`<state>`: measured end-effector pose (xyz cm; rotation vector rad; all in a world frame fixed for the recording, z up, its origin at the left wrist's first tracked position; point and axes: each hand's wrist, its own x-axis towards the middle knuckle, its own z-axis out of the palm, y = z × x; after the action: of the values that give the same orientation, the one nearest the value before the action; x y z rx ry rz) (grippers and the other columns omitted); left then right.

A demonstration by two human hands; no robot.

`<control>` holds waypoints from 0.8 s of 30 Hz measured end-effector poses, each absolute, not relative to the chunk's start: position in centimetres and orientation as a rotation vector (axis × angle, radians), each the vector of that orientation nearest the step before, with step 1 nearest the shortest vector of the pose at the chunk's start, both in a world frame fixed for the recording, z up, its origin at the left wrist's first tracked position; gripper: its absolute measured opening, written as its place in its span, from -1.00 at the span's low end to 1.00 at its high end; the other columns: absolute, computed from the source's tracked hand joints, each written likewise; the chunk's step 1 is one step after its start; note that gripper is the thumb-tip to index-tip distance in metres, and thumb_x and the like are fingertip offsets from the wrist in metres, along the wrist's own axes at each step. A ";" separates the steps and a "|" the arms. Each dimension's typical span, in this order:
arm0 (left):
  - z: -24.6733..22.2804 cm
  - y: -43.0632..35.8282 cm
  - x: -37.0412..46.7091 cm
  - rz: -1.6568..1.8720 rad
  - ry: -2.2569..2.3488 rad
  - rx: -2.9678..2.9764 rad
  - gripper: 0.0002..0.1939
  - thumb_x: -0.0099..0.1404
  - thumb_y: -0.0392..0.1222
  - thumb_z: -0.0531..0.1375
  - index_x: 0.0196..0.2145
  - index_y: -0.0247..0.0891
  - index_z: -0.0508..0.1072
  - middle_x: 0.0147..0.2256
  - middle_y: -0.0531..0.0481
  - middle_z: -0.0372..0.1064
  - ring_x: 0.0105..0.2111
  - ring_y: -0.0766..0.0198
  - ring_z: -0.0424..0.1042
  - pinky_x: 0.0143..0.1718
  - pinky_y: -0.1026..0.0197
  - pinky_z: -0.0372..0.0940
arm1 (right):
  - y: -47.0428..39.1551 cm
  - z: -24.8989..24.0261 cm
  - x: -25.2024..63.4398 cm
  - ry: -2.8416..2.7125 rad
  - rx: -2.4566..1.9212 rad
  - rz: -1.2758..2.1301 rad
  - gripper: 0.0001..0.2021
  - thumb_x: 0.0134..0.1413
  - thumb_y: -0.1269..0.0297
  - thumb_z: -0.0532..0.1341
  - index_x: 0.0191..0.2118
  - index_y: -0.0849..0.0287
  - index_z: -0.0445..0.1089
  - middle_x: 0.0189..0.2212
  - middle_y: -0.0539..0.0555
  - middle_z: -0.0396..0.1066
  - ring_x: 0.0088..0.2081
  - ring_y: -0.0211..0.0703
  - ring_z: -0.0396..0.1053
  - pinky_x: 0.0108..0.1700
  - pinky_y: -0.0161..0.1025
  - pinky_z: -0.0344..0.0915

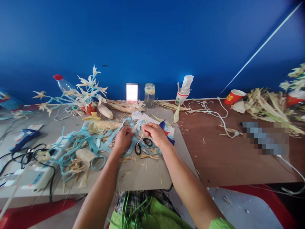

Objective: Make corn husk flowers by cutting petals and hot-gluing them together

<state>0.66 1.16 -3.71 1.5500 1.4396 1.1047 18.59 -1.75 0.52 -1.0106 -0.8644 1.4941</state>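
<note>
My left hand (124, 138) is closed, fingertips pinched at one end of a pale strip of corn husk (135, 128). Just to its right, my right hand (154, 133) pinches a thin pale strand of the husk, and the fingers hide part of it. Below the hands lies a pair of scissors (138, 149) with black handle loops, blades mostly covered. Light blue ribbon strips (105, 147) and husk scraps spread around and under my hands. A roll of blue tape (98, 163) rests near my left forearm.
Left are a blue glue gun (25, 139), a white power strip (44, 175) and tangled black cords. Behind stand husk flowers (87, 83), a glass jar (149, 95) and a paper cup (182, 97). Rightward are white cables (220, 118), a red cup (233, 96) and piled husks (267, 105).
</note>
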 end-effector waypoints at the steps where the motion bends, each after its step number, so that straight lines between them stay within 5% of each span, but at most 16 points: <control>1: -3.7 1.2 0.6 1.095 1.472 1.597 -0.83 -0.04 -0.20 0.24 -0.40 -0.19 0.46 -0.50 0.03 0.41 -0.45 0.22 0.33 -0.35 0.24 0.15 | -1.8 0.5 18.6 -0.867 -1.013 1.493 -0.75 -0.29 0.16 0.34 -0.54 0.23 0.36 -0.61 -0.09 0.26 -0.62 -0.44 0.09 -0.55 -0.37 -0.05; 17: -3.3 1.2 0.5 1.068 1.585 1.983 -0.86 0.12 -0.21 0.13 -0.42 -0.26 0.49 -0.38 -0.09 0.39 -0.38 0.20 0.33 -0.27 0.19 0.21 | -1.8 0.6 18.4 -0.860 -0.998 1.484 -0.78 -0.29 0.18 0.33 -0.56 0.24 0.38 -0.62 -0.09 0.26 -0.61 -0.44 0.08 -0.54 -0.37 -0.06; 24: -0.5 -0.3 1.6 0.995 1.214 1.548 -0.65 0.17 0.04 0.15 -0.31 -0.33 0.50 -0.52 0.04 0.34 -0.61 0.41 0.14 -0.57 0.31 0.04 | -1.6 0.4 18.2 -0.786 -0.969 1.522 -0.74 -0.33 0.15 0.37 -0.57 0.22 0.37 -0.64 -0.10 0.27 -0.63 -0.45 0.08 -0.55 -0.37 -0.07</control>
<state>1.63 -0.28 -0.51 1.5479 1.2137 0.9954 18.22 -1.63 0.43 -0.9686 -0.7864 1.5217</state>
